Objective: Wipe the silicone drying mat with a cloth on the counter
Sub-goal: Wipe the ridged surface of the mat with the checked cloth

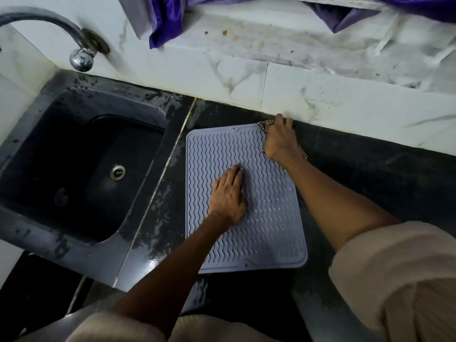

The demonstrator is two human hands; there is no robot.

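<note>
Dark counter (pixel 370 169): mat (pixel 271 218), hands (pixel 228 196), perhaps cloth (pixel 302 151).

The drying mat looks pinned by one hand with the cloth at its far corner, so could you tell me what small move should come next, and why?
Probably draw the right hand and cloth from the far right corner toward the near edge of the mat, while the left hand presses it flat.
</note>
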